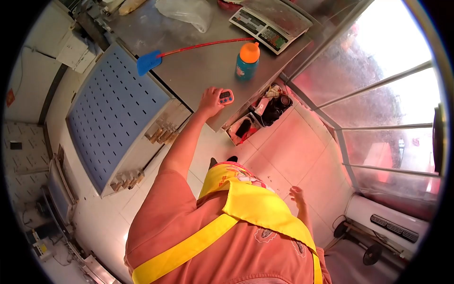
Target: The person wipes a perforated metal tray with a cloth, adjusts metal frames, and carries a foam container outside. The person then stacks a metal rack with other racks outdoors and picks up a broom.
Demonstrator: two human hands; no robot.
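Note:
My left hand is stretched forward over the near corner of the metal worktop. Its fingers are closed on a small orange digital timer with a dark display and blue buttons. Beyond it, a teal bottle with an orange cap stands upright on the worktop. A blue fly swatter with a long red handle lies behind, its handle reaching toward the scale. My right hand hangs low at my side over the tiled floor, fingers loosely bent and holding nothing visible.
A blue slotted panel on a wooden-legged unit adjoins the worktop on the left. Boxes of shoes sit on the floor beside the worktop. Framed glass panes and a white wheeled appliance are on the right. A plastic bag lies at the back.

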